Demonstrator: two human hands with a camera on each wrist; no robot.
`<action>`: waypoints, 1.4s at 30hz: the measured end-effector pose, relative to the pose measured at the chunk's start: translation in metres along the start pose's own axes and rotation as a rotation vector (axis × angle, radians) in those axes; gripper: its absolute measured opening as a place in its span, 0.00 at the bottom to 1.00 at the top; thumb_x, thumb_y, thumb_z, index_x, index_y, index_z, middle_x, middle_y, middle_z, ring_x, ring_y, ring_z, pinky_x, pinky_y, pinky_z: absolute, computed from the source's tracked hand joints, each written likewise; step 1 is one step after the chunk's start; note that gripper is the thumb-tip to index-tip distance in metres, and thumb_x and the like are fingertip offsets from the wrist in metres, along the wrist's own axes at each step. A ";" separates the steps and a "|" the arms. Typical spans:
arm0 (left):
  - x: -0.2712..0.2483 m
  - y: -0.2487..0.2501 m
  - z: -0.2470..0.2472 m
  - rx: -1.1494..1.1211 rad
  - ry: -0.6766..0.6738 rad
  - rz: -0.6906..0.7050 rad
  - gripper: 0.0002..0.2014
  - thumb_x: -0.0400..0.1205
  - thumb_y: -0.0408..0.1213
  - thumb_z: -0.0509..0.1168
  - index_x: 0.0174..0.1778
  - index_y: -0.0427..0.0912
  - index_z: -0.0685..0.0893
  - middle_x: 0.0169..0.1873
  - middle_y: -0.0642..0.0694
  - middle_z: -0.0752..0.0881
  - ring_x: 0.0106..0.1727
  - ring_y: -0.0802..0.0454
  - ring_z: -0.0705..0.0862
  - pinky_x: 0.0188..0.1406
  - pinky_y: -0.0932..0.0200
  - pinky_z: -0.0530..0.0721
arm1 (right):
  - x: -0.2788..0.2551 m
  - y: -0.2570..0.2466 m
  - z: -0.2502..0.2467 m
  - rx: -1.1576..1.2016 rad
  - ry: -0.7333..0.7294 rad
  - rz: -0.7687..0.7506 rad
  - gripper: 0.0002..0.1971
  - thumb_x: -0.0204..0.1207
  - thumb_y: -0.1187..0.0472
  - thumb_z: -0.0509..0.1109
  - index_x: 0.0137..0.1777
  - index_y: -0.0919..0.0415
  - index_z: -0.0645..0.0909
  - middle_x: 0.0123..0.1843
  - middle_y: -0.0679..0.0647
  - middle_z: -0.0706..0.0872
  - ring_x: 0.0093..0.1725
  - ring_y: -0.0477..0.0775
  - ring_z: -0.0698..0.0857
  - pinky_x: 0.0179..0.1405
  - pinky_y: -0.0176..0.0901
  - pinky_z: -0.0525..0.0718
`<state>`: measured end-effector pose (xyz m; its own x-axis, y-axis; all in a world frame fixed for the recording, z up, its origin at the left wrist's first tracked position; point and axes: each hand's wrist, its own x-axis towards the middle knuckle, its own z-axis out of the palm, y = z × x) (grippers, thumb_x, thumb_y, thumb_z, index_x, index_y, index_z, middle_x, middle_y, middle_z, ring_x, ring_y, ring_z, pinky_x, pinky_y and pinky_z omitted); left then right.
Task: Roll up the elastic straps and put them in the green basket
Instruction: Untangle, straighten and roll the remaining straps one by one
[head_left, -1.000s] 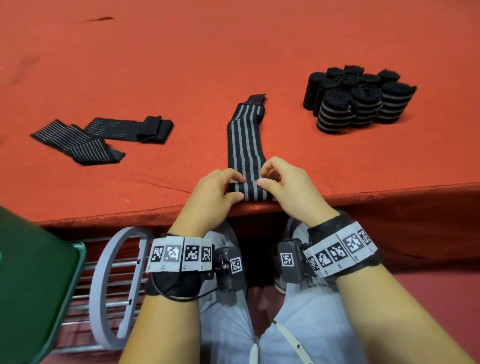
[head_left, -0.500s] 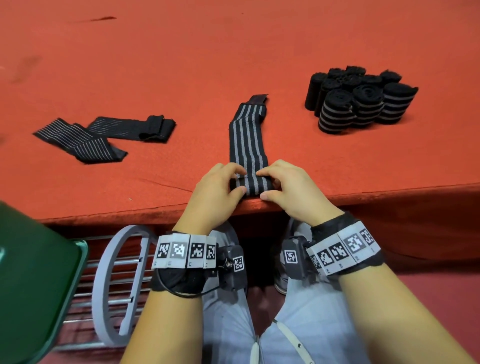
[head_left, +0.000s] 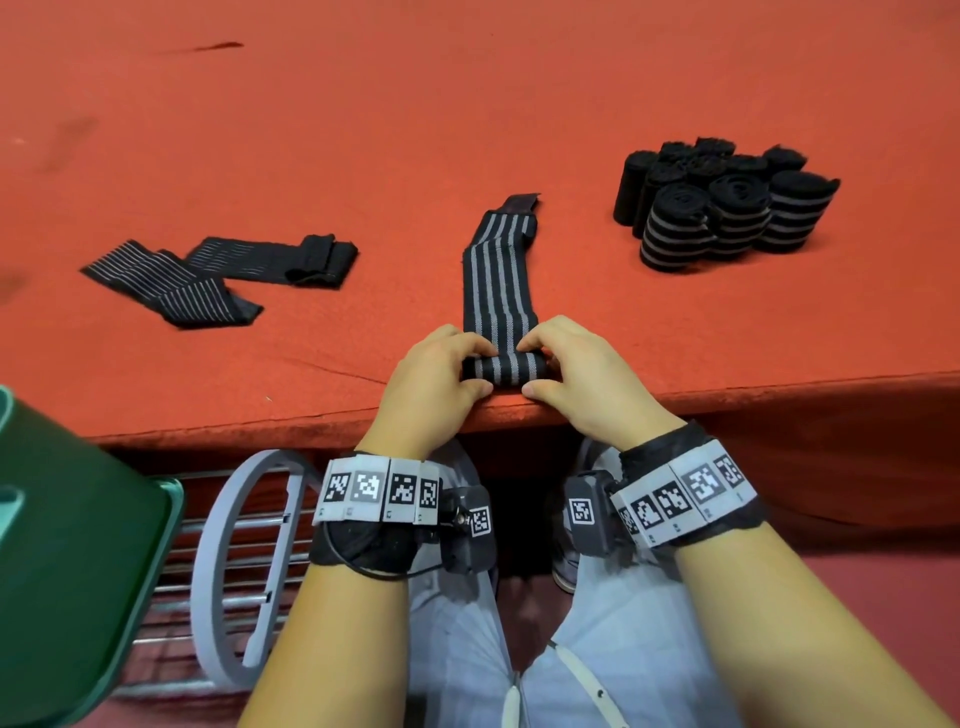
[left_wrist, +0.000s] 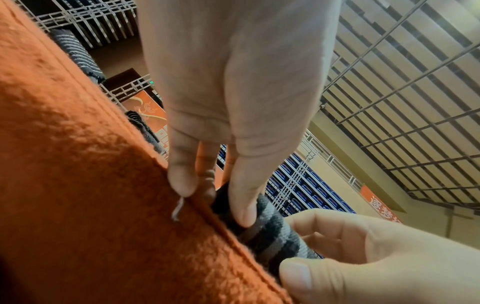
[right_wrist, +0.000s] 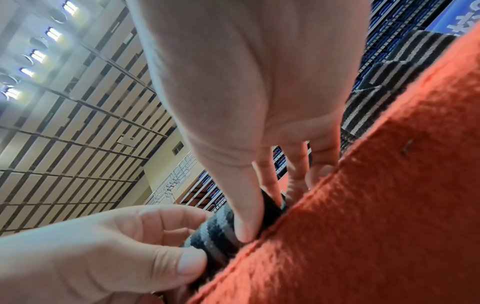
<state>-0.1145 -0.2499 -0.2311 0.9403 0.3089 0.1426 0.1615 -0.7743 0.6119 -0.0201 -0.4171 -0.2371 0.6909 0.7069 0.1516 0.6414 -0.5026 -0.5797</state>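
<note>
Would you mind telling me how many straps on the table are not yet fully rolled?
3: one striped strap at the near edge, pinched by both hands, and two straps lying overlapped at the left. None seems hidden.

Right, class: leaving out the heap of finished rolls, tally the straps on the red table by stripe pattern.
Thin-striped straps, lying flat and overlapping: 2
Wide-striped strap, pinched by left hand and right hand: 1
Total: 3

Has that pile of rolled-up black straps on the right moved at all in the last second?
No. The pile of rolled black striped straps keeps its place against the orange felt table's front edge; only both hands work the flat strap.
</note>
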 end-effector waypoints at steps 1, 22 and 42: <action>0.001 0.000 0.000 -0.002 -0.003 -0.002 0.17 0.75 0.35 0.76 0.59 0.51 0.87 0.50 0.55 0.81 0.50 0.52 0.80 0.58 0.44 0.80 | 0.000 0.000 0.000 0.003 0.000 -0.001 0.19 0.73 0.58 0.78 0.62 0.51 0.80 0.58 0.45 0.80 0.58 0.49 0.80 0.61 0.55 0.80; -0.002 0.000 -0.004 -0.136 -0.091 -0.021 0.10 0.83 0.41 0.68 0.59 0.57 0.82 0.49 0.55 0.77 0.45 0.53 0.81 0.53 0.41 0.86 | 0.001 0.002 -0.016 0.190 -0.109 0.135 0.06 0.83 0.52 0.67 0.55 0.50 0.84 0.41 0.42 0.83 0.41 0.41 0.81 0.39 0.40 0.72; 0.004 -0.003 0.000 0.013 -0.102 0.057 0.24 0.76 0.39 0.75 0.69 0.49 0.81 0.58 0.55 0.80 0.59 0.54 0.80 0.65 0.47 0.78 | -0.001 0.001 -0.007 0.078 -0.034 0.012 0.20 0.77 0.53 0.74 0.69 0.49 0.79 0.63 0.46 0.78 0.54 0.42 0.76 0.62 0.46 0.78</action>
<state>-0.1112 -0.2463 -0.2319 0.9735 0.2074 0.0968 0.1106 -0.7964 0.5946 -0.0180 -0.4215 -0.2320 0.6856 0.7184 0.1177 0.6043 -0.4715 -0.6422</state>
